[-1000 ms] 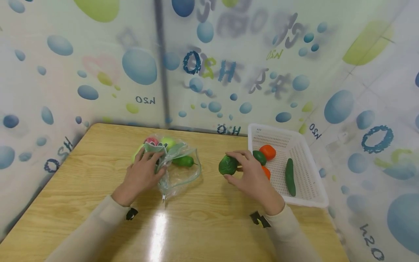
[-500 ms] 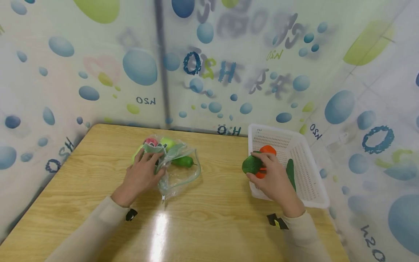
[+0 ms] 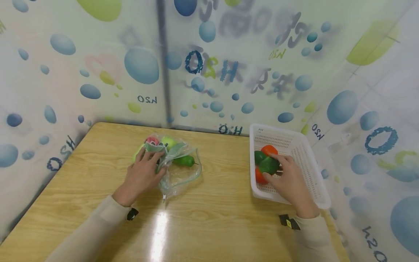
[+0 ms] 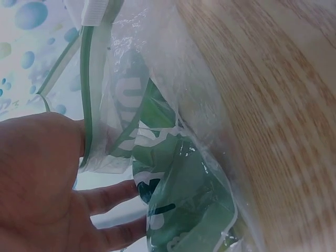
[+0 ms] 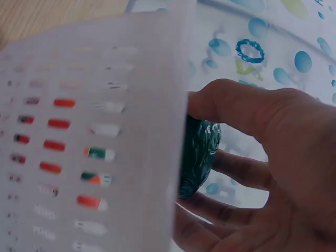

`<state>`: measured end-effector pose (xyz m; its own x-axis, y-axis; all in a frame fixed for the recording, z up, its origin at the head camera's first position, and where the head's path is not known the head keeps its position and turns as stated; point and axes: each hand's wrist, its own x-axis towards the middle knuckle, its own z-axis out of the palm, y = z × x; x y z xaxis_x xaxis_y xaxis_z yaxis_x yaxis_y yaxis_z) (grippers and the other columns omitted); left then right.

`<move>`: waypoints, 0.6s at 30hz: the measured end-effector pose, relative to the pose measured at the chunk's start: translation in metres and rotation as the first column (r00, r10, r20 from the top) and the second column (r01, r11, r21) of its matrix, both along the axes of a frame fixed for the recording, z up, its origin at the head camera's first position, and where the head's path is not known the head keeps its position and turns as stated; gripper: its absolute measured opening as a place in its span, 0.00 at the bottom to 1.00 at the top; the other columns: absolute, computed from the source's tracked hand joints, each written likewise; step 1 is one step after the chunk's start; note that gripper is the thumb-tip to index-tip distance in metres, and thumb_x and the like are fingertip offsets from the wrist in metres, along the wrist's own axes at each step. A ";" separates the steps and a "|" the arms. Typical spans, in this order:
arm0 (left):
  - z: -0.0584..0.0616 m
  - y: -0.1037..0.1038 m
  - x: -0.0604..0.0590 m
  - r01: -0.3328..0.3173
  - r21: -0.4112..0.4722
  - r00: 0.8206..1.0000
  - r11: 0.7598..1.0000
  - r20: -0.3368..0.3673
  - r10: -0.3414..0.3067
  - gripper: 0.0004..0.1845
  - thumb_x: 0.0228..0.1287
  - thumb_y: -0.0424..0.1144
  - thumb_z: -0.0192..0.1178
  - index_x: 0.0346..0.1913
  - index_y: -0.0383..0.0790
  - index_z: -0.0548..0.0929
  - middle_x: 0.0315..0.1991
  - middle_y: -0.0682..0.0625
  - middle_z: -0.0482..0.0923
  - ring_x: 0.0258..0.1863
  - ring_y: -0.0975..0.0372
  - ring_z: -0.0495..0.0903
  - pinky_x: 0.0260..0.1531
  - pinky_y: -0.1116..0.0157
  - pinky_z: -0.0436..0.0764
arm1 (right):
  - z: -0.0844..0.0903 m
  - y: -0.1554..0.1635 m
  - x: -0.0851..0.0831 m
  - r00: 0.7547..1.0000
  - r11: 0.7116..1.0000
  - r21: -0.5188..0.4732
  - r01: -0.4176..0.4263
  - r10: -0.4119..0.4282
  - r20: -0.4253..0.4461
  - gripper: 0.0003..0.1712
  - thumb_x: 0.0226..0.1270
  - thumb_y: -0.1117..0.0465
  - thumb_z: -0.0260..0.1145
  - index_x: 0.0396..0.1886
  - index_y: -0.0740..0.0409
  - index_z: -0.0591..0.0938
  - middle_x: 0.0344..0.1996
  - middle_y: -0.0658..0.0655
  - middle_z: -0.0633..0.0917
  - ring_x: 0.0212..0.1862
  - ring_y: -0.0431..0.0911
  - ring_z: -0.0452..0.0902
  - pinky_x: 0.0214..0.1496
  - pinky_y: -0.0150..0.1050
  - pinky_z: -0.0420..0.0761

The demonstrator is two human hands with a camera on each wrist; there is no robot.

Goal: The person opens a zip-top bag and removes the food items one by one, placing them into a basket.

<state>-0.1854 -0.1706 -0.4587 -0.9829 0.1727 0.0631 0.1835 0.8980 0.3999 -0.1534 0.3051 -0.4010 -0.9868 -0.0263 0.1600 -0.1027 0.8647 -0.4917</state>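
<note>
My left hand (image 3: 144, 173) holds the clear zip bag (image 3: 179, 179) at its green-printed side, thumb at the zip edge and fingertips behind the film in the left wrist view. A pink-red item (image 3: 152, 140), a light green round one (image 3: 168, 142) and a green pepper (image 3: 184, 161) show in or behind the plastic. My right hand (image 3: 289, 182) grips a dark green, round, wrinkled vegetable (image 3: 269, 166) over the white basket (image 3: 314, 160). In the right wrist view the basket wall (image 5: 147, 157) partly hides that vegetable.
In the basket lie a red-orange round item (image 3: 270, 149), another orange-red one (image 3: 260, 177) and a dark green one (image 3: 259, 157). The wooden table (image 3: 212, 218) meets a patterned wall (image 3: 203, 102) behind.
My right hand has carried the dark green vegetable rightward from over the table, across the basket's near-left rim, to above the basket. The left hand and the bag have stayed in place.
</note>
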 end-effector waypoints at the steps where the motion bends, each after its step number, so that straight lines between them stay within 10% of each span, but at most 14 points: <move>1: 0.000 0.000 0.000 -0.001 -0.001 1.000 1.000 0.000 0.001 0.34 0.89 0.53 0.63 0.88 0.44 0.74 0.85 0.29 0.71 0.91 0.22 0.53 0.63 0.09 0.74 | 0.000 0.002 0.000 1.000 1.000 0.006 0.008 -0.008 0.014 0.40 0.75 0.60 0.84 0.82 0.66 0.80 0.72 0.78 0.79 0.62 0.70 0.88 0.65 0.66 0.94; 18: -0.001 0.002 -0.001 -0.018 -0.014 1.000 1.000 0.009 0.018 0.34 0.88 0.54 0.62 0.88 0.46 0.74 0.85 0.30 0.71 0.91 0.23 0.54 0.61 0.10 0.76 | -0.008 0.025 0.004 0.985 0.981 0.180 0.071 -0.097 0.141 0.43 0.73 0.59 0.84 0.80 0.73 0.78 0.68 0.84 0.81 0.66 0.76 0.84 0.69 0.75 0.88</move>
